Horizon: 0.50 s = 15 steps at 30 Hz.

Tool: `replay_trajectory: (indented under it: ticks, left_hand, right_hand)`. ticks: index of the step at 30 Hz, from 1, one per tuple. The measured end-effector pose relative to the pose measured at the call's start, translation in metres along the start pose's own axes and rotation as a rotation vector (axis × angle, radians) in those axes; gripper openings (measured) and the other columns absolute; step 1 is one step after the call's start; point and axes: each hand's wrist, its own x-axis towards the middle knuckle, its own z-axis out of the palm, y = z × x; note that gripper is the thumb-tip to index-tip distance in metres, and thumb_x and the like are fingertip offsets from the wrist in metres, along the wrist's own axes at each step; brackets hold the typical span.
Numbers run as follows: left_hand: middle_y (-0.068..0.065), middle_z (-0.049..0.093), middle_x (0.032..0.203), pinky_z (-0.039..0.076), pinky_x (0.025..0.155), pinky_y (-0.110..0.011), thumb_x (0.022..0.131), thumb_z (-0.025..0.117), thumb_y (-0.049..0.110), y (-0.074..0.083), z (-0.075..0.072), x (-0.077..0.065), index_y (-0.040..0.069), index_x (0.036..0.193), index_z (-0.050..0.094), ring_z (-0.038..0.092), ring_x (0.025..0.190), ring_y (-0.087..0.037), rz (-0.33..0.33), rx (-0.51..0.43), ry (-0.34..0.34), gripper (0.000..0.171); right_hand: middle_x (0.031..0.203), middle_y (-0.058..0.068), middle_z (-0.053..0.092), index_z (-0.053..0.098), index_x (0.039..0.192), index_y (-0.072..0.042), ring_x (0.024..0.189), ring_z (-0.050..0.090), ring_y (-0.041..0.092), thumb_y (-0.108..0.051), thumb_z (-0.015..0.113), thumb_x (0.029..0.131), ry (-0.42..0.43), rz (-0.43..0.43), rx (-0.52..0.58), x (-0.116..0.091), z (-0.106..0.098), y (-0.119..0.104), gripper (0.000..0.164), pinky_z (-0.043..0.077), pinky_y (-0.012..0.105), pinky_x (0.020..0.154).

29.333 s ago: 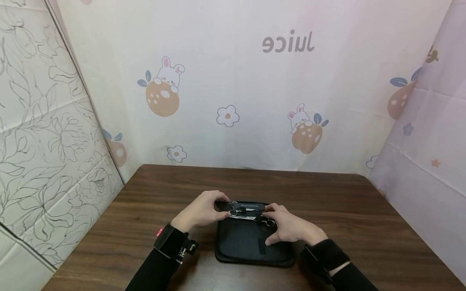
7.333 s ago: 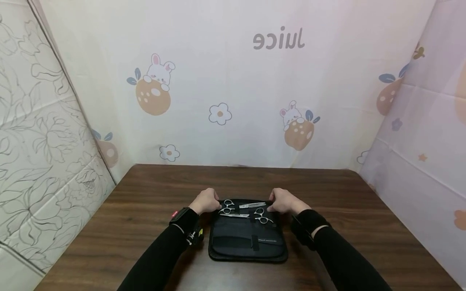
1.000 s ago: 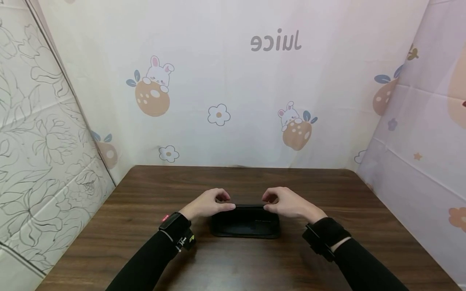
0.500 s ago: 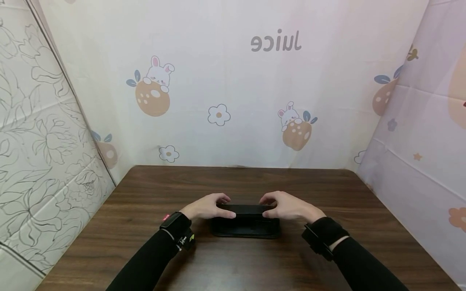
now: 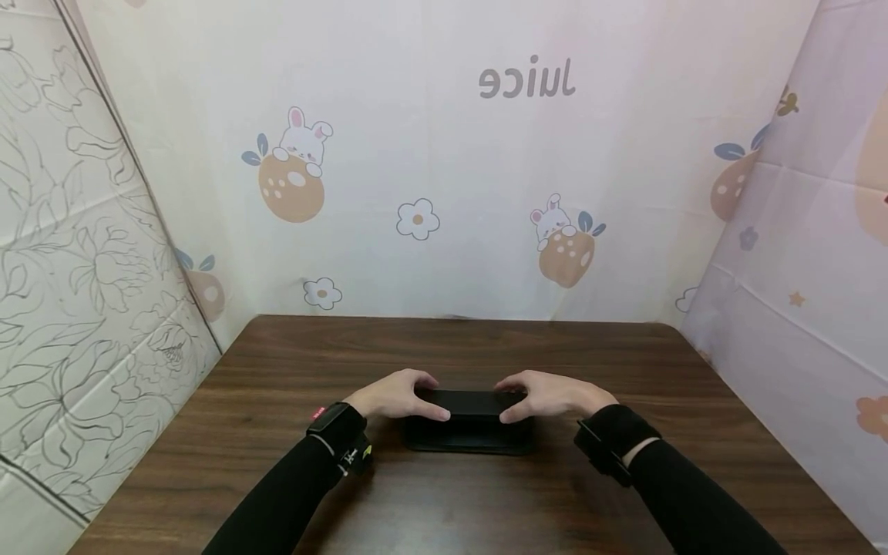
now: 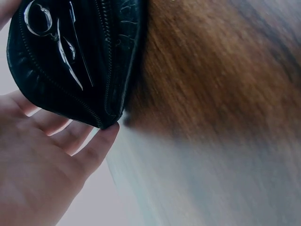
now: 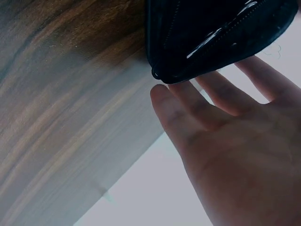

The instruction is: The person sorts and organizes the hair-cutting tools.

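One high view, two close ones

From the head, we look forward and down at the left hand (image 5: 395, 396) and right hand (image 5: 558, 395), from behind and well back. At each wrist, we look closely past the palm toward the fingers. Both wrist views share the black case (image 5: 468, 403) between the hands, from opposite ends.

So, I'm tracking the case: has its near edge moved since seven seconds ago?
Yes, forward: in the head view, the near edge of the black case lies closer to the far edge of the table.
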Motion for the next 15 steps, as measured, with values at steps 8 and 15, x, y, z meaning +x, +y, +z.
replay_trajectory:
  ticks: [8, 15]
  left_hand:
    - [-0.008, 0.060, 0.137, 0.042, 0.107, -0.046, 0.082, 0.080, 0.054, 0.0006, 0.0005, 0.0001, 0.006, 0.137, 0.061, 0.054, 0.128, -0.024, -0.008, 0.043, 0.002, 0.074]
    - [-0.008, 0.061, 0.135, 0.044, 0.106, -0.044, 0.080, 0.083, 0.053, -0.0011, 0.0030, -0.0009, 0.006, 0.135, 0.062, 0.055, 0.123, -0.022, 0.008, 0.057, 0.034, 0.075]
  right_hand:
    - [0.144, 0.009, 0.053, 0.054, 0.146, -0.010, 0.131, 0.048, 0.031, -0.036, 0.082, 0.083, -0.021, 0.006, 0.015, 0.0045, 0.0000, 0.0035, 0.074, 0.036, 0.058, 0.108]
    - [0.137, 0.007, 0.056, 0.058, 0.141, -0.012, 0.124, 0.051, 0.028, -0.035, 0.085, 0.079, 0.025, -0.017, 0.004, 0.0057, 0.0041, 0.0052, 0.071, 0.038, 0.058, 0.106]
